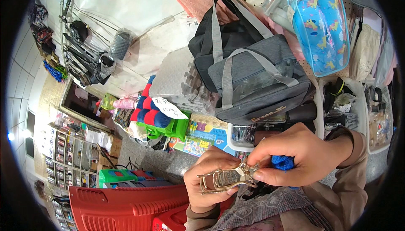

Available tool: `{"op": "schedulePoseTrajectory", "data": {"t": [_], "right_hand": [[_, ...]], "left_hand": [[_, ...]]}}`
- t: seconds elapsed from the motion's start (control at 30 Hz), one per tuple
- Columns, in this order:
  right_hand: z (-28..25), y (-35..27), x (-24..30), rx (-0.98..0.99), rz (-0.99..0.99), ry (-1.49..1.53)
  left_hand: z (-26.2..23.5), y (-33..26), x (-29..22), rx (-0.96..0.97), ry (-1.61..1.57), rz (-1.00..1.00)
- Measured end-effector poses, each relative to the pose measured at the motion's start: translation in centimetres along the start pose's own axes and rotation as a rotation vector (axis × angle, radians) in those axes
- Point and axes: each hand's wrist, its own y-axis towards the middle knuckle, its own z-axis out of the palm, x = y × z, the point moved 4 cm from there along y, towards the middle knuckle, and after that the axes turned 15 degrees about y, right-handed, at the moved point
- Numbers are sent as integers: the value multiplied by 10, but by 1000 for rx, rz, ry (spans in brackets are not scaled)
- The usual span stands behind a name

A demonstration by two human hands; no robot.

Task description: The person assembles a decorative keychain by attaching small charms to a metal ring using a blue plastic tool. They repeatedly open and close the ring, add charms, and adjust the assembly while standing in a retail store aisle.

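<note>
A metal hair claw clip [219, 181], gold-toned with long curved prongs, is held between my two hands near the lower middle. My left hand [206, 174] grips its pronged body, with the thumb along the near side and the fingers behind. My right hand [301, 151] pinches the hinge end of the clip between thumb and forefinger. A bunched blue cloth [282, 162] is tucked in the curl of that same hand. The rest of the right fingers are hidden behind it.
Grey handbags [261, 79] hang just beyond my hands, beside a blue patterned clear bag [322, 32]. White baskets [344, 113] of small goods stand at the right. Red plastic stools [122, 208] lie at the lower left. Stocked shelves [69, 159] fill the far left.
</note>
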Motion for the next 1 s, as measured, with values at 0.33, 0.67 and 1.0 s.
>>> {"op": "schedulePoseTrajectory", "data": {"t": [0.33, 0.67, 1.0], "right_hand": [[-8, 11, -4, 16, 91, 2], [-8, 22, -10, -46, -70, -82], [3, 15, -6, -127, -552, -601]], "left_hand": [[-2, 5, -3, 55, 231, 110], [-7, 10, 1, 45, 291, 102], [-12, 6, 10, -74, 329, 149]]}}
